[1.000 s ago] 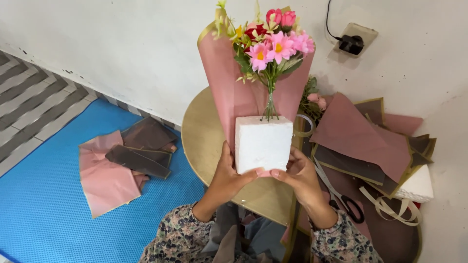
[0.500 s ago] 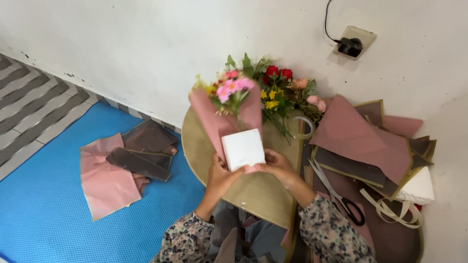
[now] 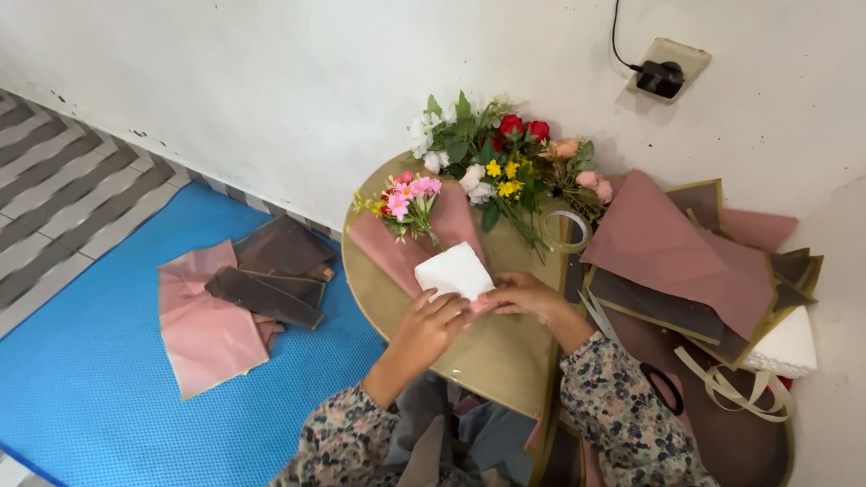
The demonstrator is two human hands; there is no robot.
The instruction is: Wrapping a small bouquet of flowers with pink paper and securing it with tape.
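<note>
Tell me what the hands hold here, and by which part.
Both hands, left hand and right hand, grip the small pink-paper-wrapped flower bouquet at its lower end, by the white square paper.

On the round bench [image 3: 505, 361], near its left part: small bouquet [image 3: 408, 200] lying in wrapping paper [image 3: 388, 248], folded sheet [image 3: 454, 271] across its lower end. Both hands on that sheet: left hand [image 3: 431, 323] below, right hand [image 3: 523, 293] to the right. Behind, against the wall [image 3: 271, 81]: loose flowers [image 3: 496, 158]. Right of those: tape roll [image 3: 566, 231], then stacked paper sheets [image 3: 677, 261]. Left, down on the floor mat [image 3: 90, 397]: more paper sheets [image 3: 234, 298]. Scissors [image 3: 663, 388] beside the right forearm.
</note>
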